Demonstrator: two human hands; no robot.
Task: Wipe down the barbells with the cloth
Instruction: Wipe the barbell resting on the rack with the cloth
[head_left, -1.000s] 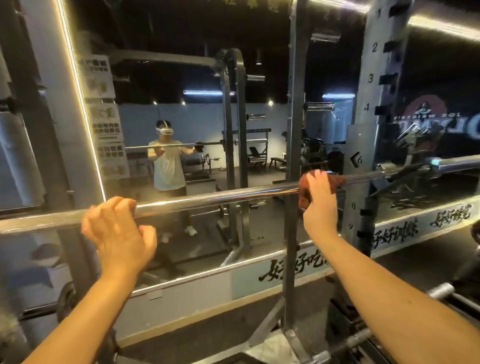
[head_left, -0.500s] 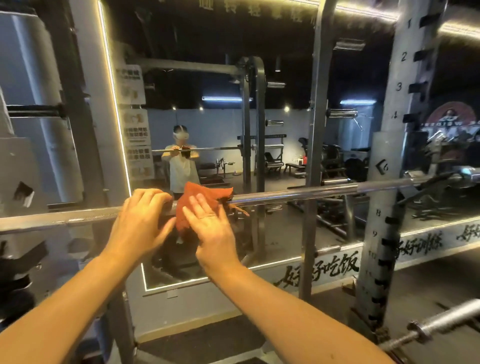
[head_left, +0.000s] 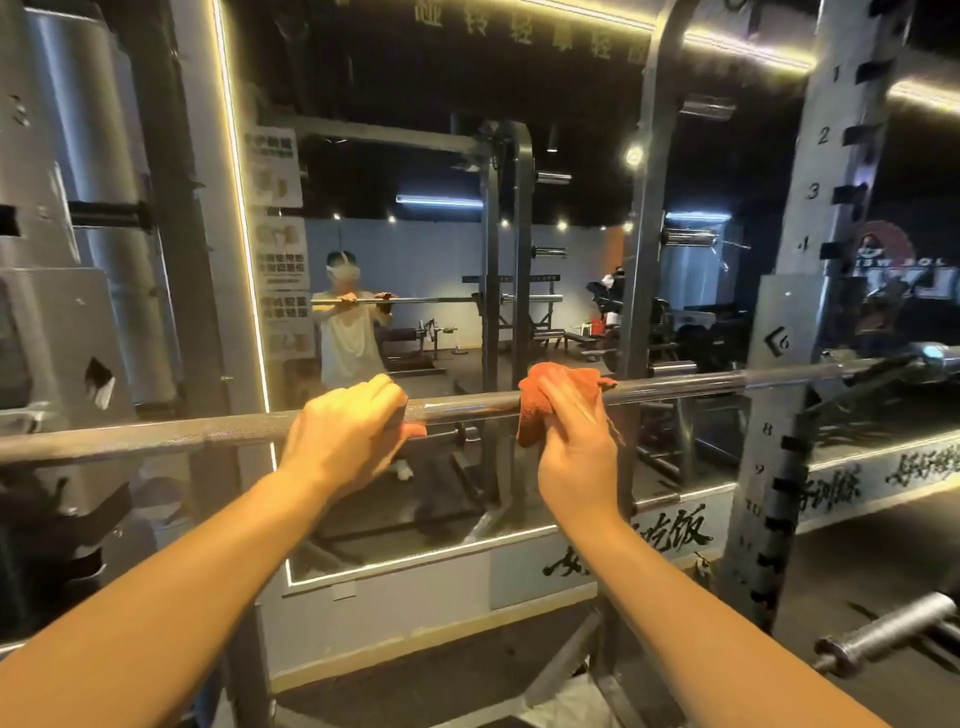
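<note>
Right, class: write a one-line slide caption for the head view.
Left hand grips the barbell while the right hand holds a cloth on it, before a mirror.

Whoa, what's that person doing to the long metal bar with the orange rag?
A person is cleaning a barbell that rests on a rack, facing a big mirror. Their right hand holds an orange cloth draped over the bar. Their left hand grips the bare bar just beside it, probably to steady it.
</note>
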